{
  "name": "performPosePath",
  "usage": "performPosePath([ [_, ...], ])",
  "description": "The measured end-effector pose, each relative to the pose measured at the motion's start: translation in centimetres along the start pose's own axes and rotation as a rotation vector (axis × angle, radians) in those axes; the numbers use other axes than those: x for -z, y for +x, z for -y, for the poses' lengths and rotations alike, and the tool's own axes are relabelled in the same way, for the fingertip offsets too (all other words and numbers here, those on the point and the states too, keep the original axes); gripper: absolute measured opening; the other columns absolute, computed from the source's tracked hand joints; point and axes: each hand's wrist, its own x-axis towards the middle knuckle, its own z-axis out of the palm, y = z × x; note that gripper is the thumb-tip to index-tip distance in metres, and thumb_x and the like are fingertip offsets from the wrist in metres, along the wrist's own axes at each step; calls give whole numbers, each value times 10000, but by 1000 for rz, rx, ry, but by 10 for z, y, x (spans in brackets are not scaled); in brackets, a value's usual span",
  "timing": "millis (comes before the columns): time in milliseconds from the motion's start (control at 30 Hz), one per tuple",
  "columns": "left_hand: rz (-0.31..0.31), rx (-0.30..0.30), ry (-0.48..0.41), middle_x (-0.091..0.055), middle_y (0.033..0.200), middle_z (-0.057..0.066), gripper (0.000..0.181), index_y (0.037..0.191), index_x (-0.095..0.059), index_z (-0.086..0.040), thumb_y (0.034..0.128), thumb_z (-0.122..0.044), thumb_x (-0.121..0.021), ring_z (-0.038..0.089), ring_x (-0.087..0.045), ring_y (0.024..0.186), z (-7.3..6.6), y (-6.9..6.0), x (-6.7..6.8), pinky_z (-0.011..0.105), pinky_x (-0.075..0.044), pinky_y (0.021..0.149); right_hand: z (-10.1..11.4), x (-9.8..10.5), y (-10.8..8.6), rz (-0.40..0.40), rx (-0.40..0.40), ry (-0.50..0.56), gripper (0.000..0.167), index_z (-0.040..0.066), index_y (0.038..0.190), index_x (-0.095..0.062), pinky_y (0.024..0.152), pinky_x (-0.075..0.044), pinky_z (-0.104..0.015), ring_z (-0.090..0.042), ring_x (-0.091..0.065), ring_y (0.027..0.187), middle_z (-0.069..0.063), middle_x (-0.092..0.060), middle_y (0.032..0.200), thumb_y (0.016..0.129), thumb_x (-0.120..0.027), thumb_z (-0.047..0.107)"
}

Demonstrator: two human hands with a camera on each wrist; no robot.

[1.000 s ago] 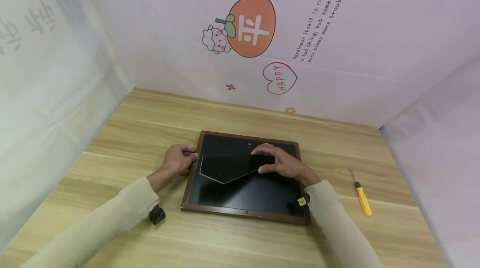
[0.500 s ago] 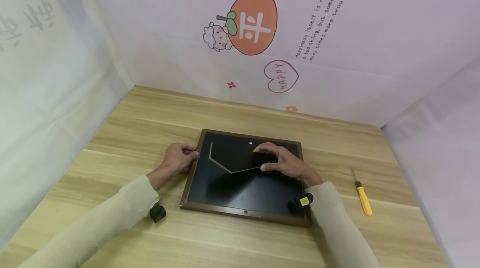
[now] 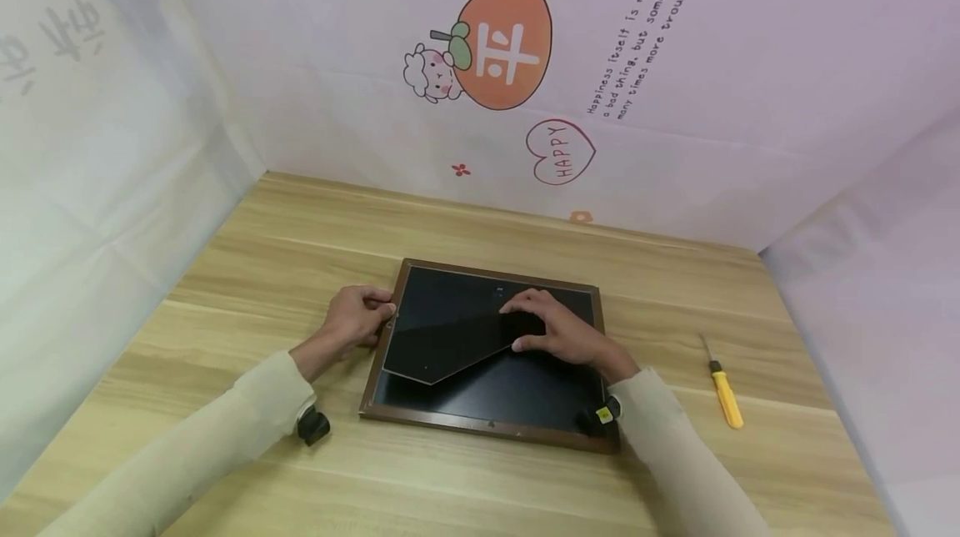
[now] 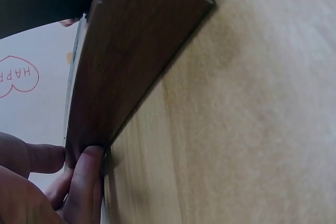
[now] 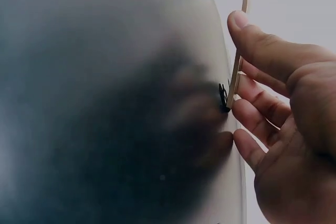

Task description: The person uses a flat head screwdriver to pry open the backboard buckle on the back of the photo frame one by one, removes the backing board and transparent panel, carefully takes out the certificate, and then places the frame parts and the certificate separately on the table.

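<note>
A brown-edged picture frame [image 3: 491,423] lies face down on the table, its dark glossy backing board [image 3: 495,404] upward. Hinged to the back is a black easel stand [image 3: 442,345], its free pointed end aimed at the lower left. My right hand [image 3: 566,333] holds the stand's edges between thumb and fingers; in the right wrist view the stand [image 5: 237,69] shows edge-on, tilted off the board, with a dark hinge at its base. My left hand [image 3: 356,320] grips the frame's left side; the left wrist view shows fingers [image 4: 86,182] pressed against that brown side [image 4: 134,51].
A yellow-handled screwdriver [image 3: 724,395] lies right of the frame. The wood-grain table [image 3: 315,228] is bounded by printed cloth walls [image 3: 337,87] at the back and sides.
My right hand first raised the stand's free end, then brought it lower and further left, closer to the frame's left side. My left hand stays at the frame's edge.
</note>
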Motion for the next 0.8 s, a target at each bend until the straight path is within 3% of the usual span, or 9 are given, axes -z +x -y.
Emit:
performPosePath([
  [500,35,-29,-62,-650,1175,206,301,1262,-612,3,974,-83,-588,221,-681,928,7,1,0,316,-623,642,5,-4,2,29,-49,-91,468,156,1327,-579,1070,-414,-524,-270,-431,1271,-80,-513,1361,897,-730,259],
  [800,32,-23,-77,-664,1154,192,304,1266,-616,-12,973,-85,-590,224,-692,918,6,1,0,323,-623,635,7,3,2,55,-68,-171,506,139,1363,-576,1075,-420,-530,-285,-441,1280,-99,-497,1366,893,-735,233],
])
